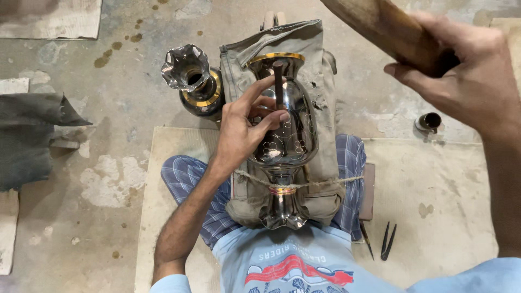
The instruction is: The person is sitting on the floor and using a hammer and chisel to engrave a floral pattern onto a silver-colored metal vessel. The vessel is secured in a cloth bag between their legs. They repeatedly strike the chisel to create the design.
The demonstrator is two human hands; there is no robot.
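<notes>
Left hand (pixel 244 130) rests on the vase (pixel 285 130), holding a punch (pixel 278 81).

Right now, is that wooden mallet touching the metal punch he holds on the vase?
Apart. The head view shows the wooden mallet raised in the right hand, far above the punch held by the left hand.

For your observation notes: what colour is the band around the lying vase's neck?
Gold and red band on the vase, clearest in the head view.
</notes>
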